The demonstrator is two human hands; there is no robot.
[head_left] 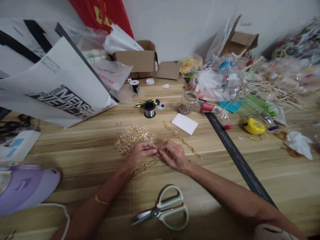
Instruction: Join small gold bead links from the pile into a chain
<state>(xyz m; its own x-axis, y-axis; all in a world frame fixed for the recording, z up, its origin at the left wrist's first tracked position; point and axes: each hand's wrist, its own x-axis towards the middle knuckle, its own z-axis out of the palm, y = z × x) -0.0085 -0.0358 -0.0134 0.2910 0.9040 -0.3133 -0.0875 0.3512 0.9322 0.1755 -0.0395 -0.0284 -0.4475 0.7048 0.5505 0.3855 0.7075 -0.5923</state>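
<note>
Fine fingertip work appears to be in hand at the centre of the frame, where the left hand (143, 151) and right hand (175, 155) meet. Both are drawn into narrow pinches; whatever lies between the fingertips is too small to tell. The pile of clear and gold pieces (132, 135) sits just beyond the left hand, one gold chain (145, 166) lies beside the left wrist, and a second chain (184, 141) slants right of centre, beyond the right hand. The next move probably calls for steady wrists and a light, exact pinch

The wood-grain table (212, 200) bears open scissors (157, 212) at lower centre, and a wire spool (149, 111), a folded white paper (184, 124) and a bead jar (186, 105) above centre. A yellow tape measure (253, 126) lies at the right, near a clutter of plastic bottles and sticks. A large white bag (57, 83) fills the upper left; a cardboard box (135, 63) stands against the pale wall (170, 30)
</note>
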